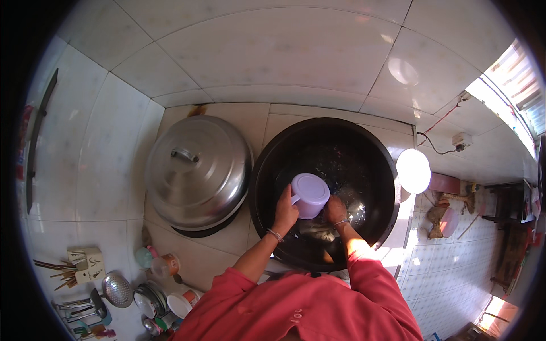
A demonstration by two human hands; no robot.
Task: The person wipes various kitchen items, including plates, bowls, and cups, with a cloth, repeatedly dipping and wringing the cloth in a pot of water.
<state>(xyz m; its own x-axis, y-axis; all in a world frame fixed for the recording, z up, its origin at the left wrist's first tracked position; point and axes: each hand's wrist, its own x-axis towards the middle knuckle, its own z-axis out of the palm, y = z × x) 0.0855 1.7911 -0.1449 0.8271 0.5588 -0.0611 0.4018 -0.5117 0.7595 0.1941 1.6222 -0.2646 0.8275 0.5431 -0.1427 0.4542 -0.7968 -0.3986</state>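
My left hand grips a lilac plastic mug by its handle. The mug is tipped so that its base faces up towards me, and its mouth is hidden. Close against the mug's right side is my right hand, its fingers bent and partly hidden; whether it holds anything is unclear. Both hands are inside a large dark, round basin-like vessel with glinting water in it. Under my hands a pale form shows in the water, too unclear to name.
Left of the vessel, a domed metal lid with a handle covers another dark vessel. A white round object glares at the right rim. Plastic tubs, a perforated skimmer and a chopstick holder are lower left. Tiled walls enclose the counter.
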